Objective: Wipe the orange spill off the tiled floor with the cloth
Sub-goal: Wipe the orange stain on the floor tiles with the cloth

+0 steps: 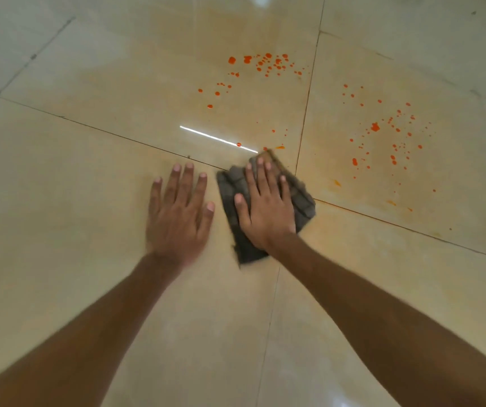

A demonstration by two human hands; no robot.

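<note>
Head view: right hand (265, 207) lies flat, fingers straight, pressing the grey cloth (303, 201) onto the tiled floor (74, 201) at the near edge of the orange spill (375, 127). Left hand (177, 218) is flat on bare tile just beside it, holding nothing.

Risks, imo:
- Cloth is small & crumpled, so it may load up and smear the drops into a film. There's a faint orange haze on the tiles.
- Pigment could settle in the grout line (305, 113).
- Glossy tile could let the bracing hand slide.

Spill = scattered round beads, most beyond the cloth. Tile is beige, glazed, reflective.
</note>
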